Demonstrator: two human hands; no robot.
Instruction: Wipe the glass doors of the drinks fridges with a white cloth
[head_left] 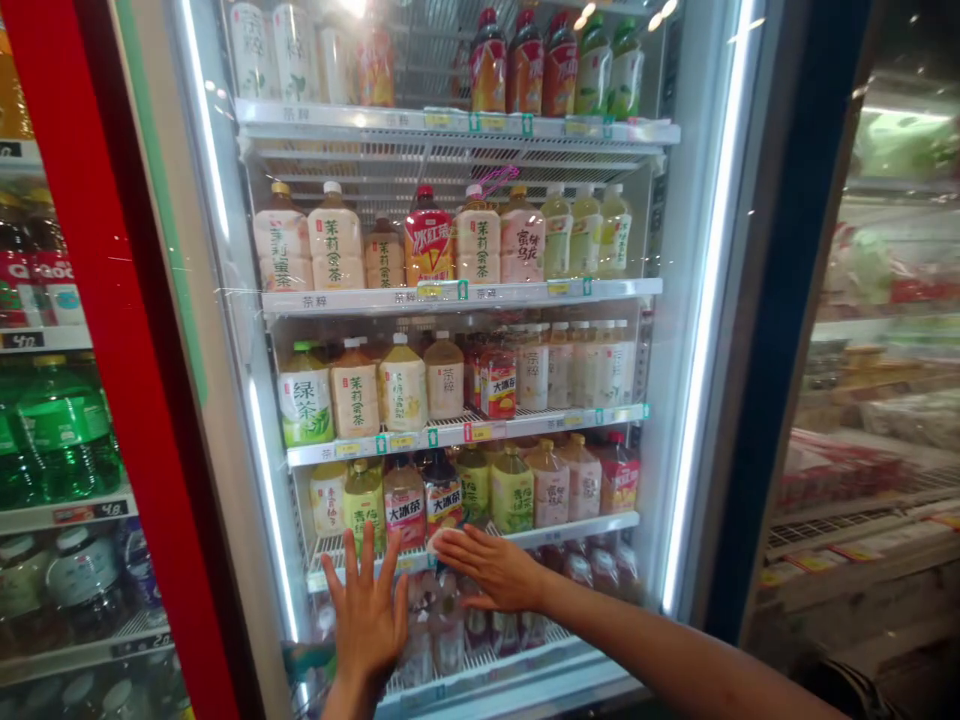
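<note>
A tall glass cooler door [450, 150] faces me, with bottled drinks behind it. At the lower left, my left hand [367, 605] is spread flat, its palm toward the glass. To its right, my right hand [495, 570] reaches in from the right, fingers straight and pressed together against the door. A small pale piece of something [439, 538] shows at those fingertips; most of it is hidden under the hand. Behind the hands are a dark-labelled iced tea bottle [443, 490] and a green tea bottle [364, 500].
Shelves [465, 432] of tea bottles fill the cooler between bright light strips [712, 300]. On the left, a red frame [97, 300] borders another cooler with green bottles [64, 430]. An open chilled display [870, 480] with packed food stands to the right.
</note>
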